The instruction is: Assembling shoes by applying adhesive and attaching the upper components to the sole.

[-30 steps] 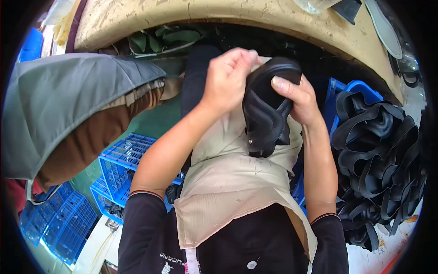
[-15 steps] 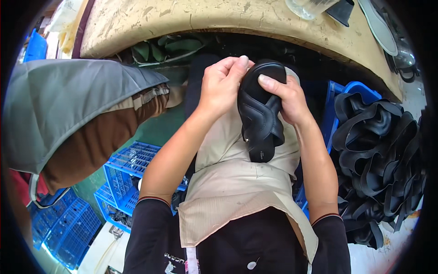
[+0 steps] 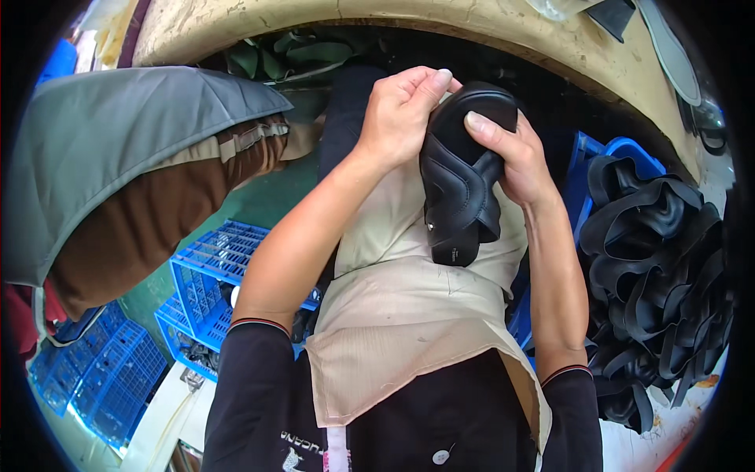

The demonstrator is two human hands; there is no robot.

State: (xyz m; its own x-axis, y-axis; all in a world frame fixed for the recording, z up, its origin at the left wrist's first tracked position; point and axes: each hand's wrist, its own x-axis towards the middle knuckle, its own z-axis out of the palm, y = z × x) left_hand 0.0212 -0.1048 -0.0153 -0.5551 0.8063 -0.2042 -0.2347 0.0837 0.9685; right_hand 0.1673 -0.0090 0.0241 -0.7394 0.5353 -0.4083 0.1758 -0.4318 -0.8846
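Black sandal point(image 3: 460, 193) between both hands point(image 3: 401, 118) point(image 3: 519, 157)

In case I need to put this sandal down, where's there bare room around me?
The visible front of the tan worktop looks bare, left of the clear plastic container. A patch of apron also shows between the sandal and the apron's raised flap. It's crowded on your right, where black curved pieces heap by a blue crate.

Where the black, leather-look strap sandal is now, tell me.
In the head view, the sandal is just right of centre, over the beige cloth apron, gripped by the right hand, with the left hand at its upper-left edge.
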